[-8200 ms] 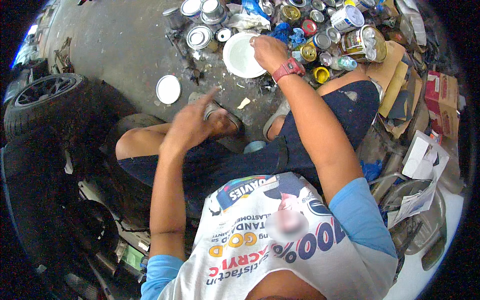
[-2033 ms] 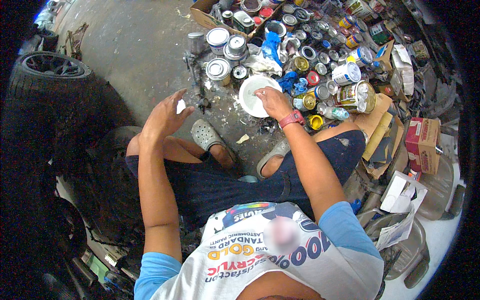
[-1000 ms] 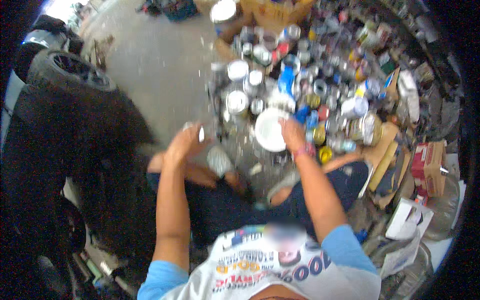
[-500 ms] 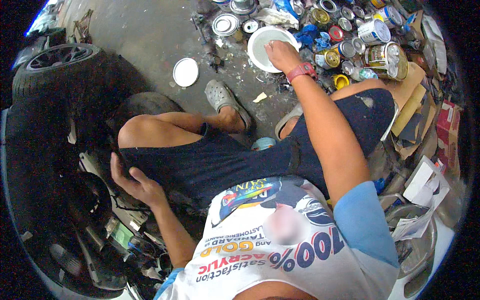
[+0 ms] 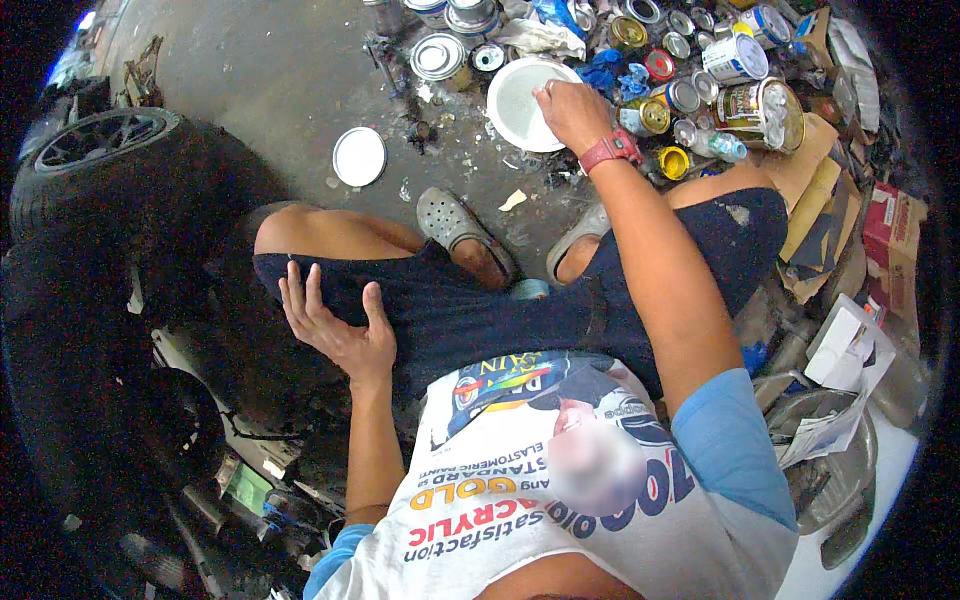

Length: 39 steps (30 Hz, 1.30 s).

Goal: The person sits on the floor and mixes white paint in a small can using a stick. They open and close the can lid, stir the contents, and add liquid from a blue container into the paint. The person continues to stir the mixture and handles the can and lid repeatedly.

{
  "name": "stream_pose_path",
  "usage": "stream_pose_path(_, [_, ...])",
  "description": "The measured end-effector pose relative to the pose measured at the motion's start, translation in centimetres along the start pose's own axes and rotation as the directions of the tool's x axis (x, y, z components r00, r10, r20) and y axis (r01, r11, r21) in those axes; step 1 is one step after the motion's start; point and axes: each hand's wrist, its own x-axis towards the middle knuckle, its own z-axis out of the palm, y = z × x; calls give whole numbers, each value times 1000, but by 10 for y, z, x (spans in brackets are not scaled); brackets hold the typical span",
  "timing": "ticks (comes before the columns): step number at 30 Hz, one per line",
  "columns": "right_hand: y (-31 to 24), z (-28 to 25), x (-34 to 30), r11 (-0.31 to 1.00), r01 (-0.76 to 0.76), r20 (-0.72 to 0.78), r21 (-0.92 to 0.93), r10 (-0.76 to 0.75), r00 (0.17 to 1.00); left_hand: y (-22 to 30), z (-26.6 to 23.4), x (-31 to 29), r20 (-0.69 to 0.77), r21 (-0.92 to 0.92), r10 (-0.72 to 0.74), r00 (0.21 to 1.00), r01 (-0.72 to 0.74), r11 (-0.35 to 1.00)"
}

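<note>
A round white tub with a pale, whitish inside stands on the floor ahead of me, right of centre. My right hand is over its right side, fingers curled together with the tips above the inside. What they grip, if anything, is too small to make out. My left hand is open, fingers spread, over my left thigh, and holds nothing. On the floor to the left of the tub lies a round white lid.
Several paint cans and crumpled blue rags crowd the far right. Near them are a yellow-lined cup, a plastic bottle and cardboard pieces. A wheel stands at left; papers lie at right.
My left hand has moved right and slightly up, from beside the thigh to over it, fingers spreading. The right hand stays at the tub with a small shift. My left knee has moved slightly inward.
</note>
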Motion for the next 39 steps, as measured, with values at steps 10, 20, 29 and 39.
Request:
stream_pose_path(10, [14,28,17,916,257,-196,307,-203,959,8,-2,1,-3,11,-44,999,44,999])
stream_pose_path(20, [17,27,16,978,82,152,191,-112,982,1,-5,-9,28,-38,-117,993,118,992])
stream_pose_path(29, [25,14,21,988,80,-92,-129,-92,991,-2,-9,-10,33,-55,-138,990,140,989])
stream_pose_path(39, [24,32,26,954,25,26,300,-34,999,-2,-8,-11,41,-71,-146,988,149,986])
